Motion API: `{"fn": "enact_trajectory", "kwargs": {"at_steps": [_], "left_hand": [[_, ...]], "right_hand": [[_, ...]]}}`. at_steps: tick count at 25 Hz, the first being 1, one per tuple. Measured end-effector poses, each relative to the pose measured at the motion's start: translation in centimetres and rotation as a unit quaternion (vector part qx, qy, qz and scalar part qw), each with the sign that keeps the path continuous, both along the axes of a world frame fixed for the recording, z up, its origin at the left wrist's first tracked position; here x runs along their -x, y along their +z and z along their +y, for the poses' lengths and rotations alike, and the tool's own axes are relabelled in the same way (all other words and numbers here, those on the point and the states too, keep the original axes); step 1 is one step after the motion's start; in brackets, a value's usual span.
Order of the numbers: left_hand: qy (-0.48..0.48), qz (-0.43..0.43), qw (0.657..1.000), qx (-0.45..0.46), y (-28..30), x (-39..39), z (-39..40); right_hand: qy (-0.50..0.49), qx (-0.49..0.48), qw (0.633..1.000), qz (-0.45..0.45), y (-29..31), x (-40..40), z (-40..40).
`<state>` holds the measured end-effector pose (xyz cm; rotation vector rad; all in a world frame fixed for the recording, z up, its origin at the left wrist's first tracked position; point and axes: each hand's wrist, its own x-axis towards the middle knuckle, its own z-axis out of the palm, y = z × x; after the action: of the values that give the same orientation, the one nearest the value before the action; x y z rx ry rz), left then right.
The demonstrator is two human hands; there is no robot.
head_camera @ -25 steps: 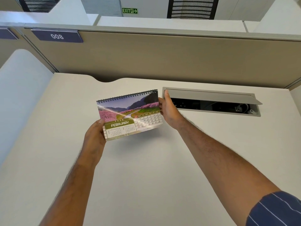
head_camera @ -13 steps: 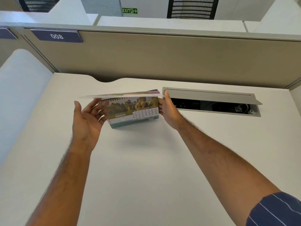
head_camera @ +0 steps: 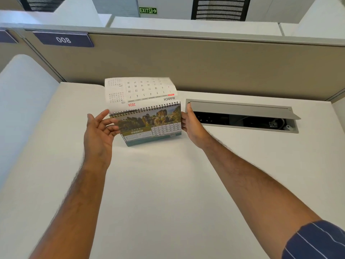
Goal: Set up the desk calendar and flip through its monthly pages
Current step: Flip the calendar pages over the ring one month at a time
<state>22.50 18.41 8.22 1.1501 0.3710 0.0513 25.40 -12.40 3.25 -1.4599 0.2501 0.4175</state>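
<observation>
A spiral-bound desk calendar (head_camera: 151, 126) stands on the white desk (head_camera: 168, 193), its front page showing MARCH with a rocky landscape photo. One page (head_camera: 140, 92) stands flipped up above the spiral, its back printed with an upside-down March grid. My left hand (head_camera: 99, 131) is at the calendar's left edge, fingers spread and touching the raised page near the binding. My right hand (head_camera: 192, 126) grips the calendar's right edge and steadies it.
An open grey cable tray (head_camera: 242, 109) is set into the desk just right of the calendar. A beige partition (head_camera: 205, 62) with a "008" label (head_camera: 63, 40) runs behind. A white side panel (head_camera: 24, 101) stands at the left.
The February page was lifted by my left hand and has swung up over the spiral, which uncovers March. The right hand stayed on the right edge.
</observation>
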Motion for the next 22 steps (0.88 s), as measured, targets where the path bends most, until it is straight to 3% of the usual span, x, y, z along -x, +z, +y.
{"fn": "enact_trajectory", "kwargs": {"at_steps": [3,7,22], "left_hand": [[0.072,0.027,0.991,-0.105,-1.3,0.8,-0.3],[0.067,0.021,0.964,-0.255,-2.3,2.4,-1.3],[0.047,0.094,0.951,-0.290,-5.3,3.8,-3.0]], "right_hand": [[-0.009,0.001,1.000,0.001,0.0,0.1,0.1],[0.005,0.002,1.000,0.002,-0.2,0.0,0.1],[-0.001,0.011,1.000,-0.009,0.0,0.3,0.2]]}}
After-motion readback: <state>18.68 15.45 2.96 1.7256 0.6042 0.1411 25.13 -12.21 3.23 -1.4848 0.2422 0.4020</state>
